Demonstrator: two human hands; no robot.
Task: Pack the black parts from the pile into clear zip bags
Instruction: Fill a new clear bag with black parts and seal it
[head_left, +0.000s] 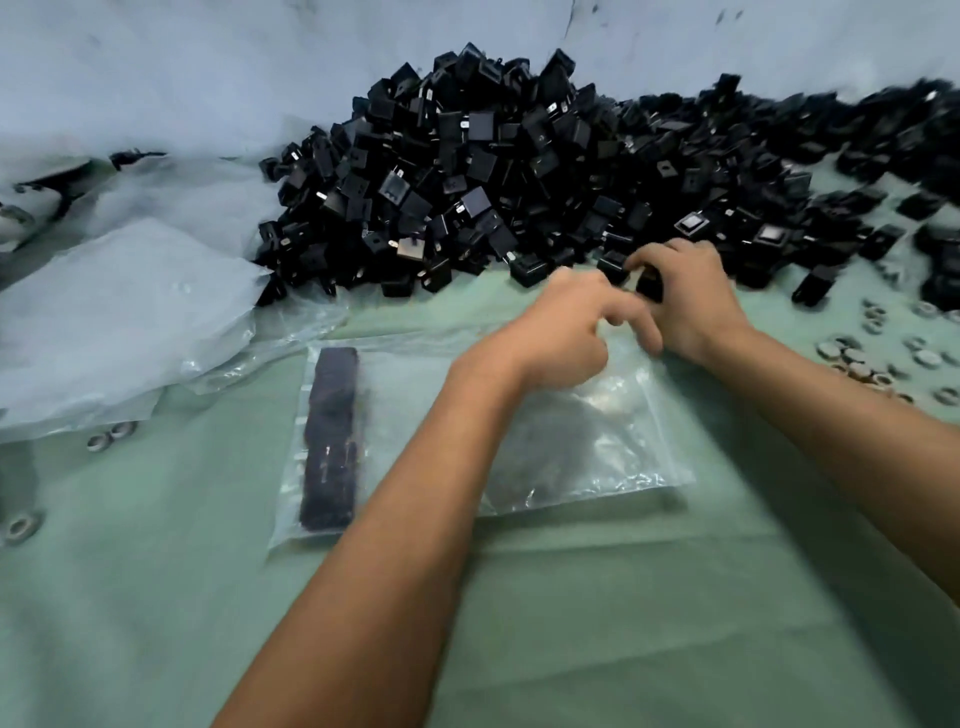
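Observation:
A big pile of black parts (519, 171) covers the far side of the green table. A clear zip bag (613, 441) lies flat in front of it, with a row of black parts (332, 441) inside along its left edge. My left hand (566, 332) hovers over the bag's top edge with fingers curled; whether it pinches the plastic is blurred. My right hand (680, 296) grips a black part (649, 283) at the foot of the pile, right beside the bag's mouth.
A stack of empty clear bags (119, 312) lies at the left. Small pale rings (862, 364) are scattered at the right, and a few rings (109, 436) sit at the left. White sheeting (208, 78) rises behind the pile. Green table surface (571, 623) lies near me.

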